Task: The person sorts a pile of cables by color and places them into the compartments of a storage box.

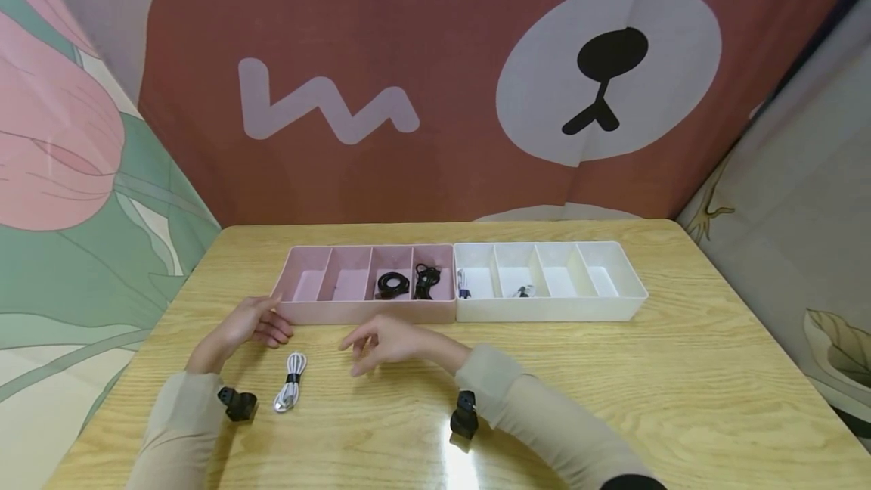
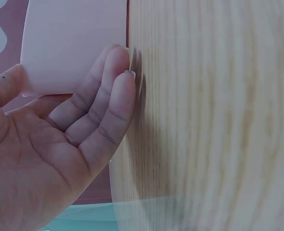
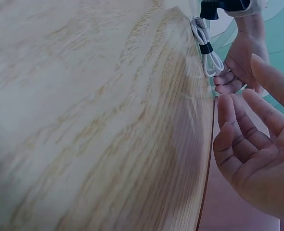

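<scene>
A white cable (image 1: 291, 382), bundled with a black strap, lies on the table between the two hands. My left hand (image 1: 246, 326) is at the front left corner of the pink divided box (image 1: 367, 313); in the left wrist view its thumb and index finger are at the box's end and the other fingers are loosely bent. To the right of the white cable, my right hand (image 1: 384, 342) hovers above the table in front of the pink box, fingers relaxed with nothing between them. Coiled black cables (image 1: 392, 284) lie in the pink box's two right compartments.
Against the pink box's right end stands a white divided box (image 1: 551, 310), with a white cable (image 1: 463, 284) in its first compartment and a small white-and-black item (image 1: 525, 291) in its second. Patterned cloth (image 1: 435, 172) hangs behind the wooden table (image 1: 680, 399).
</scene>
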The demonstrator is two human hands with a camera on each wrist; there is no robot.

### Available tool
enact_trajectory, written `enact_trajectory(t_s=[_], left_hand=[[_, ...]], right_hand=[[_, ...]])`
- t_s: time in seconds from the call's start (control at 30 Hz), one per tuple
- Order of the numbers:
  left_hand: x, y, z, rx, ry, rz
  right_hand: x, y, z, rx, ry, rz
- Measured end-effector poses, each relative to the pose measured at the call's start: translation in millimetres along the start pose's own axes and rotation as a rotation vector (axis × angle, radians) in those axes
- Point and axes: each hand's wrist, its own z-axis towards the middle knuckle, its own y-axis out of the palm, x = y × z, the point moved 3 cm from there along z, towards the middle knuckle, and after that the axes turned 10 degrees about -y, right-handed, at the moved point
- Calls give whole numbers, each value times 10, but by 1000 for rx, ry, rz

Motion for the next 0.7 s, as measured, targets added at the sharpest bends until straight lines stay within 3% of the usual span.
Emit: enact_trajectory(t_s=[0.7], left_hand=[[-10,-16,8,10,-8,-7]], right_hand=[[-44,108,230,-46,-17,-156]])
